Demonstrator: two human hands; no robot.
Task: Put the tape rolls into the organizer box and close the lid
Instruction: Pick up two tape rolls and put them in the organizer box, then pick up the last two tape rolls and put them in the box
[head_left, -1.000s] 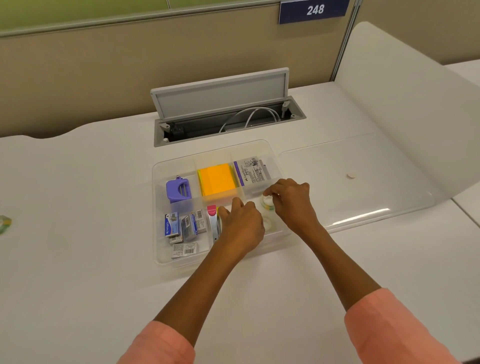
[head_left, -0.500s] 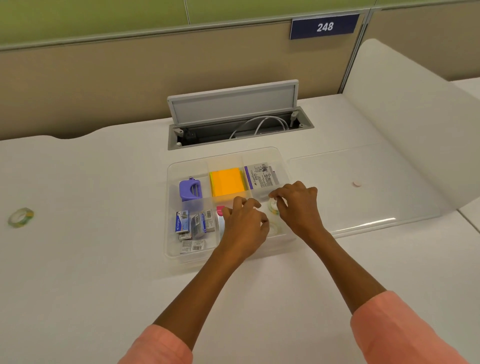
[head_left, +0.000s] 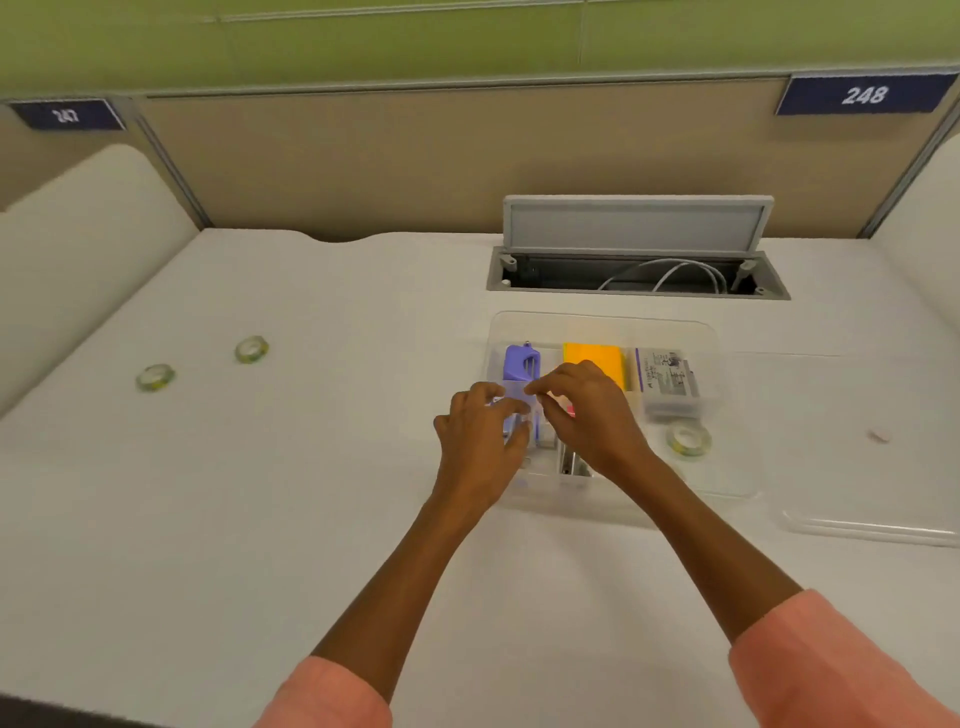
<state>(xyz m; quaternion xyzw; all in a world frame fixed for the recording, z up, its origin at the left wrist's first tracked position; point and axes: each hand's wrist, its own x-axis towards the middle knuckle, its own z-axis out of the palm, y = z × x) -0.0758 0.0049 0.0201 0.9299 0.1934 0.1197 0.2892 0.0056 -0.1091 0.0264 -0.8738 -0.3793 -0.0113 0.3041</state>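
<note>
The clear organizer box (head_left: 605, 318) stands on the white desk, its clear lid (head_left: 878, 530) lying flat to its right. One green-patterned tape roll (head_left: 689, 440) lies in the box's right front compartment. Two more tape rolls (head_left: 155, 376) (head_left: 251, 349) rest on the desk far to the left. My left hand (head_left: 480, 441) hovers over the box's left side with its fingers curled and apart. Beside it, my right hand (head_left: 589, 415) is over the middle compartments, fingers spread. Neither hand shows anything in its grasp.
The box also holds a purple tool (head_left: 522, 361), orange sticky notes (head_left: 595, 358), a labelled packet (head_left: 670, 379) and small boxes partly hidden by my hands. An open cable hatch (head_left: 636, 275) lies behind the box. White side panels flank the desk.
Both hands shifted from the right front compartment toward the box's left side. My right hand let go of the tape roll, which now lies in that compartment. The view swung left.
</note>
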